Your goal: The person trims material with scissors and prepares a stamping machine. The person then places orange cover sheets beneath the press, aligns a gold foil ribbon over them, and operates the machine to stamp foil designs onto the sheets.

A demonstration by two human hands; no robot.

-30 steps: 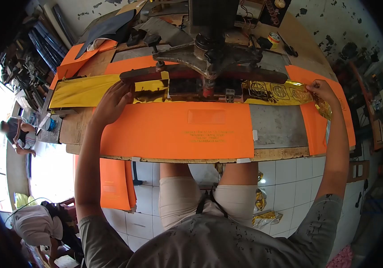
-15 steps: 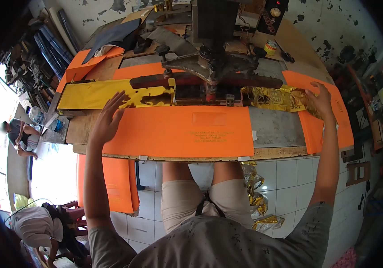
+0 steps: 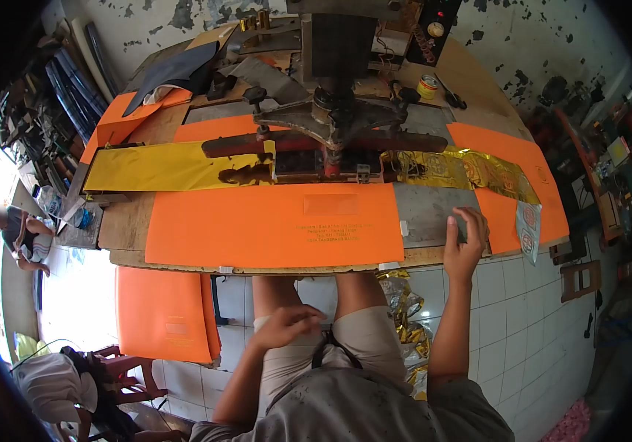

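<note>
My left hand (image 3: 285,326) hangs above my lap, its fingers loosely stretched to the right and holding nothing. My right hand (image 3: 466,243) is raised over the front edge of the grey metal plate (image 3: 431,208), thumb and fingers apart. Between the hands, an orange sheet (image 3: 257,228) with a stamped rectangle and lines of gold lettering lies under the front of a hot stamping press (image 3: 330,121). A strip of gold foil (image 3: 154,166) runs across beneath the press head. Its used end (image 3: 528,225) droops over another orange sheet (image 3: 507,210) on the right.
Stacked orange sheets (image 3: 161,309) sit below the table's left front. Crumpled gold foil (image 3: 406,324) lies on the tiled floor. A small tin (image 3: 427,86) and scissors (image 3: 451,94) are at the back right. One person (image 3: 25,236) sits at far left, another (image 3: 58,383) at lower left.
My left hand has left the orange sheet and come back over my lap. My right hand has moved off the foil, toward me and left; the foil end now hangs loose. The view has shifted slightly.
</note>
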